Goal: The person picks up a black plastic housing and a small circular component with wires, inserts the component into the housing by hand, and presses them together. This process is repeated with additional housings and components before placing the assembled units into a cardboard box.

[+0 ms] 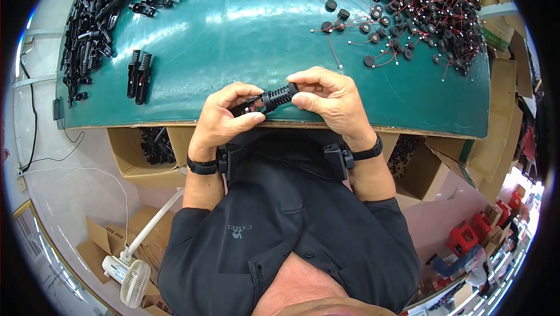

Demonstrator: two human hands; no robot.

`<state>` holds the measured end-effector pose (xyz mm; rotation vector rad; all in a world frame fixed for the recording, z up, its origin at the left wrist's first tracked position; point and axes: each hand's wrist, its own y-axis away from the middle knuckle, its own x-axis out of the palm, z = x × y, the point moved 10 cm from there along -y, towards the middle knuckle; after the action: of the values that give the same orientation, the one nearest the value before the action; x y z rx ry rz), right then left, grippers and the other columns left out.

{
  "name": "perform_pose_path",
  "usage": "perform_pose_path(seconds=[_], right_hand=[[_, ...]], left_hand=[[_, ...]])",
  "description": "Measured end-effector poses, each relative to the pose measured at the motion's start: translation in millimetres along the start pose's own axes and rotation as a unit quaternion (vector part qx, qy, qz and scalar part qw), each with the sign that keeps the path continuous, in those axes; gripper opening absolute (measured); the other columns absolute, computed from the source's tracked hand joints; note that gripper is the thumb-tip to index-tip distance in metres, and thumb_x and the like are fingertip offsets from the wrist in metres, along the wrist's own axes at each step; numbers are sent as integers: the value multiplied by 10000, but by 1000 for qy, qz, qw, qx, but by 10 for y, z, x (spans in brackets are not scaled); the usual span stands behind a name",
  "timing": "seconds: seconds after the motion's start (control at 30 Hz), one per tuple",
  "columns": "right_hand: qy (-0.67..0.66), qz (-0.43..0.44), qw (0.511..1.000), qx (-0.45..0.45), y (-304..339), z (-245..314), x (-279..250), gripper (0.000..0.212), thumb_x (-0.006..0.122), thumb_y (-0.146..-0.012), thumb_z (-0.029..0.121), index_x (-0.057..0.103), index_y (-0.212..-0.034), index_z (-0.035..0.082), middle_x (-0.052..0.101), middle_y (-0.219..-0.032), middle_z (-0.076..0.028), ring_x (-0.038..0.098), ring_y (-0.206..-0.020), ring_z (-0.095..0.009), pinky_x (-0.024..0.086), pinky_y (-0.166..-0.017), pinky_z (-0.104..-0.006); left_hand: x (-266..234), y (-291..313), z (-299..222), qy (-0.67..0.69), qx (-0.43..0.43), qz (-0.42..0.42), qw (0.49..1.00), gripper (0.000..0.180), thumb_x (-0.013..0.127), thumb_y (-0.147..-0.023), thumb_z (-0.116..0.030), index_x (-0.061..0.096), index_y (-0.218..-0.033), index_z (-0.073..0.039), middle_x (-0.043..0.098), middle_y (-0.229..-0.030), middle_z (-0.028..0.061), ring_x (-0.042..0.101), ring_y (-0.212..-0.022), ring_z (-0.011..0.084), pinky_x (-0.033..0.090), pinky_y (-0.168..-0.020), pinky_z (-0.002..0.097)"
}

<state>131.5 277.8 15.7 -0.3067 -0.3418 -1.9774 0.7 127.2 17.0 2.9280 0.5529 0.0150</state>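
Note:
My left hand (224,119) and my right hand (329,101) together hold one black ribbed plastic part (269,99) over the near edge of the green table (245,30). The left fingers grip its smooth lower end. The right thumb and forefinger pinch its ribbed upper end. Two similar black parts (139,75) lie side by side on the table to the left. A heap of the same black parts (99,12) fills the far left. Small round black discs with red wires (420,7) are piled at the far right.
Open cardboard boxes (149,152) with black parts stand under the table's near edge on both sides. A white fan (131,278) stands on the floor at lower left. Red stools (466,234) sit at lower right. A cable (35,112) runs down the left.

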Motion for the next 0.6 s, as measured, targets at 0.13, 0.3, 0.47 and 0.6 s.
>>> perform_pose_path(seconds=[0.13,0.3,0.47,0.6], right_hand=[[-18,0,1000,-13,-10,-36,48,332,827,-932,18,743,-1251,-20,766,-1093,-53,710,-965,-98,592,-862,-244],[-11,-26,1000,2,18,-74,50,349,826,-924,7,748,-1263,-16,766,-1125,-60,720,-977,-126,598,-881,-260],[124,-58,989,-63,96,44,81,404,797,-961,27,712,-1354,-12,777,-1209,-100,732,-1015,-140,609,-892,-273],[230,-77,958,-153,165,131,207,433,741,-1016,54,654,-1435,-8,758,-1291,-134,739,-1040,-160,620,-924,-301]], left_hand=[[-26,23,4,20,-3,-18,1000,435,873,-860,-30,694,-1252,29,704,-1141,44,701,-1079,130,560,-998,288],[-27,6,14,16,-9,-18,1000,442,872,-862,-30,690,-1261,30,710,-1146,43,702,-1081,130,560,-998,287],[-41,27,5,21,-1,-30,999,444,874,-865,-33,690,-1264,27,710,-1138,39,699,-1080,123,560,-991,281],[-32,55,58,47,10,-48,998,444,870,-870,-18,686,-1272,28,711,-1135,38,697,-1076,117,558,-981,273]])
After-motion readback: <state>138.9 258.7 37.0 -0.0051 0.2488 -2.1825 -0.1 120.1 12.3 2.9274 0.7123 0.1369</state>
